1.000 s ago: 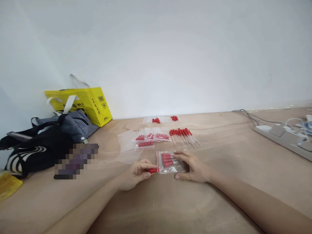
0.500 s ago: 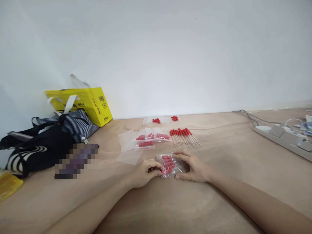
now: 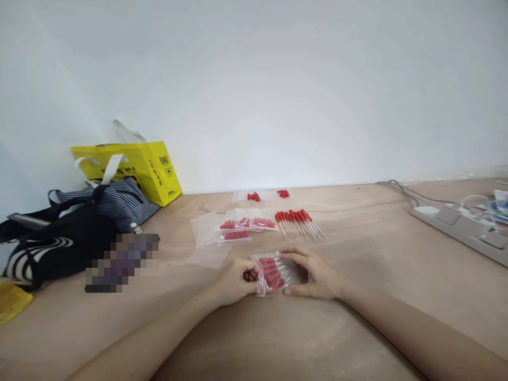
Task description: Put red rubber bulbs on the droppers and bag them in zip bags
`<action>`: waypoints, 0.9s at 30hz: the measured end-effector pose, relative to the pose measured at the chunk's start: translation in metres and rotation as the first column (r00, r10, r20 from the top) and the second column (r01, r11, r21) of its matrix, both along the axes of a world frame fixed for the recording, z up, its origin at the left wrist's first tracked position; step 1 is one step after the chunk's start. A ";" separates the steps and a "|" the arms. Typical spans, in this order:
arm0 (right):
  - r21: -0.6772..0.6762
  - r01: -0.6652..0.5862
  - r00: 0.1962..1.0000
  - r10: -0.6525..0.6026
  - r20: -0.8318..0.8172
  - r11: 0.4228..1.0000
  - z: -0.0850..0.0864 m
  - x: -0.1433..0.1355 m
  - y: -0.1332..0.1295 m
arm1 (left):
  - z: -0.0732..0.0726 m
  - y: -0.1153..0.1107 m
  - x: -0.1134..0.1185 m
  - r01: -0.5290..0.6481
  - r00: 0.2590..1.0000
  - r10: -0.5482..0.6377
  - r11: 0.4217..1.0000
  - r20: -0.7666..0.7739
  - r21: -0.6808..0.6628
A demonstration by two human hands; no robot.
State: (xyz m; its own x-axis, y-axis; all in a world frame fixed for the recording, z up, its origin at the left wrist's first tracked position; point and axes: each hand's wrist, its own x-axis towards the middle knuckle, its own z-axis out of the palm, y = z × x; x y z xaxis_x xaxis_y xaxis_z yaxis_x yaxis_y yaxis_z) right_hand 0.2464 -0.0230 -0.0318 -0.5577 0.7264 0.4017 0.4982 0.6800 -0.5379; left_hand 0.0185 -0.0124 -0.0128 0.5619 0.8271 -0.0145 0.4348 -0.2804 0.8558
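Note:
My left hand [image 3: 240, 280] pinches the left edge of a clear zip bag [image 3: 265, 290], with the fingers curled in. Inside the bag lie several thin pale sticks with red ends [image 3: 272, 269], the red ends toward my left hand. One red end sits askew at the bag's lower side. My right hand [image 3: 311, 275] curves around the bag's right end, index finger on its far edge and thumb on its near edge, gripping it lightly. Beyond my hands, a loose row of red-ended sticks [image 3: 296, 222] fans out on the table.
Filled zip bags [image 3: 238, 237] and flat clear bags [image 3: 208, 256] lie left of the row. More red-ended sticks [image 3: 254, 197] rest on plastic by the wall. Black bag [image 3: 71, 243] and yellow bag [image 3: 162, 180] stand left; a power strip [image 3: 464, 230] lies right.
The zip bag's left end has shifted slightly left and toward me. The red ends inside have spread, one now lying askew. My right hand has barely moved.

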 end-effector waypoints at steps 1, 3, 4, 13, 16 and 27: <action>0.021 -0.002 1.000 0.002 0.000 1.000 0.001 0.000 -0.001 | 0.002 -0.003 -0.005 0.016 1.000 -0.016 1.000 0.006 -0.014; 0.063 0.004 1.000 -0.004 0.009 0.998 0.002 -0.002 -0.003 | 0.006 -0.011 -0.017 0.011 1.000 -0.011 1.000 -0.007 -0.028; 0.077 0.010 1.000 -0.012 0.017 0.997 0.003 -0.002 -0.004 | 0.007 -0.016 -0.023 -0.008 1.000 0.008 1.000 -0.028 -0.022; 0.110 0.092 0.992 -0.101 0.073 0.990 -0.001 -0.022 0.009 | 0.012 -0.041 -0.059 -0.119 0.939 0.301 0.735 -0.165 0.667; 0.159 0.238 0.967 -0.250 0.058 0.958 -0.006 -0.032 0.023 | 0.011 -0.031 -0.049 0.034 0.956 0.162 0.768 -0.245 0.640; 0.249 0.064 0.998 -0.067 0.003 0.967 -0.003 -0.013 0.005 | 0.012 -0.015 -0.010 0.091 0.970 0.058 0.817 -0.237 0.570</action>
